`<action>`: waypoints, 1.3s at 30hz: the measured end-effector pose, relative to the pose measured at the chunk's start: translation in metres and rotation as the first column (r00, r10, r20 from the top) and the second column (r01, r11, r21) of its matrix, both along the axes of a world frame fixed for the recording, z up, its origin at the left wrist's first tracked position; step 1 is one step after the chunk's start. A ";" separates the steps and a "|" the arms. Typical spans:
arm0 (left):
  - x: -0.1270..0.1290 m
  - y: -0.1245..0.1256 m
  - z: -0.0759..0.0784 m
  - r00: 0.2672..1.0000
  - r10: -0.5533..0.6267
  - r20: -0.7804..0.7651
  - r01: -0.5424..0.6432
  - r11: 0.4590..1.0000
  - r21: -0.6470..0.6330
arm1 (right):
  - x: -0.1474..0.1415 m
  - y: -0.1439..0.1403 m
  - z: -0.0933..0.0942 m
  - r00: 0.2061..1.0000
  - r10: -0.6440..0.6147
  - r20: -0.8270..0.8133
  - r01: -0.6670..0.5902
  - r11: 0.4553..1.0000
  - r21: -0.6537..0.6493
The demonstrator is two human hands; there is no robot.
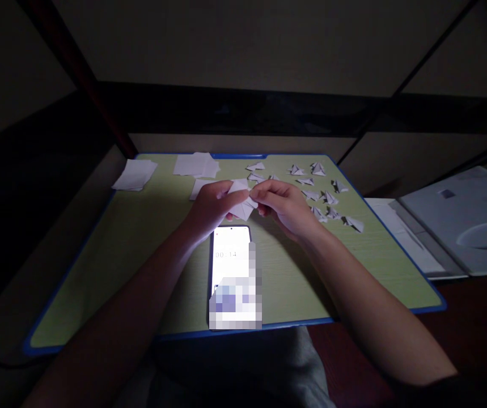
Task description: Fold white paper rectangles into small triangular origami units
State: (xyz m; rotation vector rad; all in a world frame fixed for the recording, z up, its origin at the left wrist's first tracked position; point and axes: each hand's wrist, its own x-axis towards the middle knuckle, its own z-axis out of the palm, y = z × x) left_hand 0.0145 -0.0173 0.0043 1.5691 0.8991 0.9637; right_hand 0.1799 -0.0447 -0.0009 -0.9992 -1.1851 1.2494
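Both hands meet over the middle of a green lap table [141, 249] with a blue rim. My left hand [211, 205] and my right hand [283, 207] pinch the same small white paper piece [243, 199], partly folded, held just above the table. A lit phone [230, 266] lies flat right below the hands, showing a timer. Several folded white paper shapes [328, 198] lie spread to the right of my right hand.
Flat white paper sheets lie in stacks at the table's far left [135, 174] and far middle [196, 165]. A grey open folder or booklet [460, 226] rests to the right of the table. The room is dark, with dark bars behind.
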 end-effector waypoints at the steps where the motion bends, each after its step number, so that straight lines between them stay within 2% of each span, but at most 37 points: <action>1: 0.000 0.000 0.000 1.000 0.006 -0.004 -0.006 1.000 0.003 | 0.000 0.000 0.000 1.000 0.001 0.003 -0.001 1.000 -0.001; 23: 0.000 0.001 -0.002 0.999 0.015 -0.039 -0.013 0.999 0.034 | 0.000 -0.001 0.002 1.000 0.015 0.026 -0.015 1.000 0.010; 39: 0.001 -0.003 0.003 0.996 0.031 -0.084 -0.021 0.992 0.122 | 0.001 0.000 0.001 0.999 -0.019 0.042 0.018 1.000 0.011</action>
